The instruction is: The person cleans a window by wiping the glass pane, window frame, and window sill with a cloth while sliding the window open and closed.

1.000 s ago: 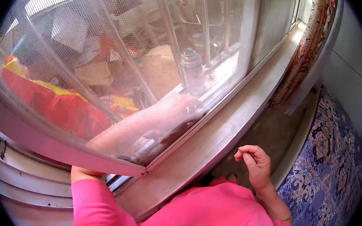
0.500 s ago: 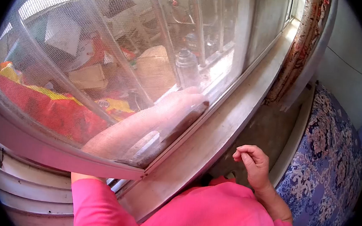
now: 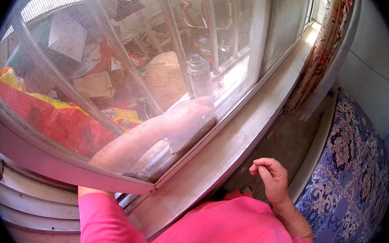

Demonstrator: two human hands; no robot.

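Behind the mesh of the window screen (image 3: 130, 66), my left hand (image 3: 197, 112) reaches down to the lower track of the frame. Its fingers are closed on a greyish, cloth-like thing, blurred by the mesh and too unclear to name. A clear bottle (image 3: 199, 76) stands just beyond the fingertips, outside the screen. On the room side of the sill (image 3: 244, 130), my right hand (image 3: 271, 175) hovers with curled fingers and thumb together, and nothing shows in it.
White window bars (image 3: 176, 38) stand beyond the mesh, with cardboard (image 3: 166, 78) and a red and yellow bag (image 3: 53, 119) behind them. A rolled patterned curtain (image 3: 321, 54) hangs at the right. Below it is a blue floral cover (image 3: 340, 178).
My left hand has moved up along the track and then slightly back down. My right hand has stayed nearly still. The view has shifted a little.
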